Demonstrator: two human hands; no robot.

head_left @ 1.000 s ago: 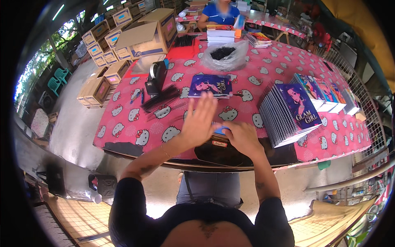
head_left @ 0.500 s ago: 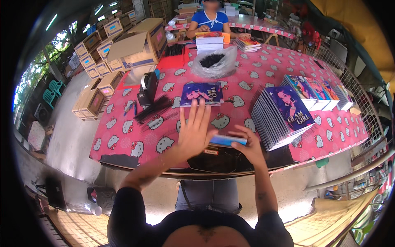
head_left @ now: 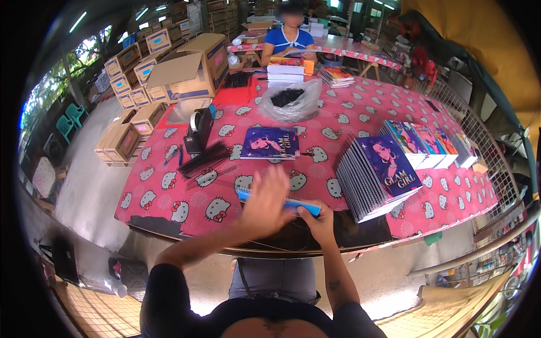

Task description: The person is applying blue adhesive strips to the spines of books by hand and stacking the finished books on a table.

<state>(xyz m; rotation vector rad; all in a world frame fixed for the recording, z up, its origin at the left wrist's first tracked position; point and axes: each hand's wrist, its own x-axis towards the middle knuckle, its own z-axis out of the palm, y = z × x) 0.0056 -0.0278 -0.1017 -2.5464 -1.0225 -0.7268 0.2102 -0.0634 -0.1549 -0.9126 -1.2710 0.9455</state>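
A thin blue notebook (head_left: 310, 209) stands on its edge near the table's front, just above the black strip. My right hand (head_left: 320, 224) pinches its right end between thumb and fingers. Across its middle lies my left hand (head_left: 266, 200), fingers stretched out and smeared by motion, covering much of the notebook. Beyond the hands a purple spiral notebook (head_left: 269, 143) with a drawn figure on its cover lies flat. To the right leans a tall stack of matching purple notebooks (head_left: 389, 166), their black spiral bindings facing left.
Left of centre are a black tape dispenser (head_left: 197, 132) and loose black binding coils (head_left: 205, 160). A clear plastic bag (head_left: 290, 101) with black contents sits farther back. More notebooks (head_left: 431, 146) stand at right. Cardboard boxes (head_left: 189, 67) fill the left; a person (head_left: 289, 42) sits across the table.
My left hand has come onto the blue notebook, which now shows longer and more tilted. My right hand has closed on its end. The whole view has shifted slightly.
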